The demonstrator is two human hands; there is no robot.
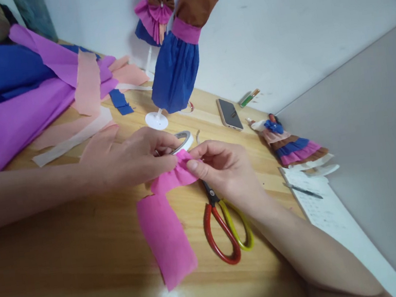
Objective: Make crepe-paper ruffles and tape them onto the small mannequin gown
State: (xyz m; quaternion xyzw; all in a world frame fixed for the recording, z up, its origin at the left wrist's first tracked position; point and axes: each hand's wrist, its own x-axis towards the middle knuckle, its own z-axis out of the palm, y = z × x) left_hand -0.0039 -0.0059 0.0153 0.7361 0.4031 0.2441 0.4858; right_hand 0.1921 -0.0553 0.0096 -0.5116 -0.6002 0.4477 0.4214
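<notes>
Between my two hands a strip of pink crepe paper (173,179) is gathered into small folds along its upper edge. My left hand (136,154) pinches the left part of the gathers, and a roll of white tape (185,141) stands out at its fingertips. Thumb and fingers of my right hand (222,164) are closed on the right end of the strip. A flat pink piece (169,241) lies on the table just below. Partly under my right hand rest scissors (227,230) with one red and one yellow handle.
A doll-like paper figure with a blue skirt (176,73) stands on a white base (156,121); another is behind it. Purple crepe paper (21,126) and peach scraps (86,83) spread at left. At right are a phone (229,113), a striped-skirt doll (293,147) and a pen (303,190) on paper.
</notes>
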